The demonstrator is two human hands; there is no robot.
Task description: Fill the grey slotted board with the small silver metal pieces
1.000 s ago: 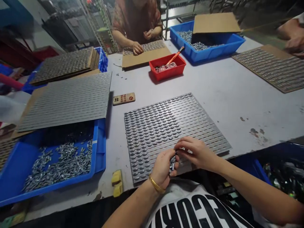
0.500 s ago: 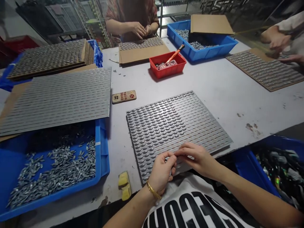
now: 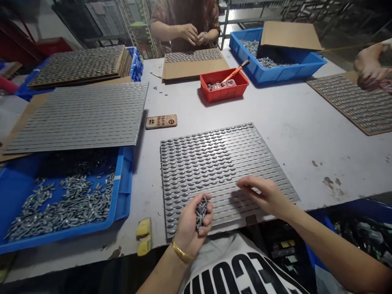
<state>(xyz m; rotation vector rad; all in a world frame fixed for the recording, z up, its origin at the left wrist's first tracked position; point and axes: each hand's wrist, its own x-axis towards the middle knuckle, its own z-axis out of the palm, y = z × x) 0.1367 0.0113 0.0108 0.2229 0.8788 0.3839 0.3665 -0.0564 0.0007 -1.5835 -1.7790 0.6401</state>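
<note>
A handful of small grey, pointed oval pieces (image 3: 201, 213) lies in the cupped palm of my left hand (image 3: 192, 224), its fingers curled round them. That hand is over the near left part of a grey slotted board (image 3: 260, 159). Rows of the same oval pieces stand across the board's left and upper part; thin slots show on the right. My right hand (image 3: 265, 196) reaches over the board's near middle, with thumb and fingertips drawn together close to the end of a row. Whatever is between those fingertips is hidden.
At left, a second slotted board (image 3: 82, 116) overlaps a blue bin (image 3: 124, 183) of loose pieces. A phone (image 3: 161, 121), a yellow block (image 3: 143, 237) and a red tray (image 3: 224, 92) share the table. Another blue bin (image 3: 275, 75) stands behind. Two other people work at boards.
My hands have moved apart. The left has turned palm up, showing the pieces, and shifted left; the right has extended over the board. The camera view has shifted slightly.
</note>
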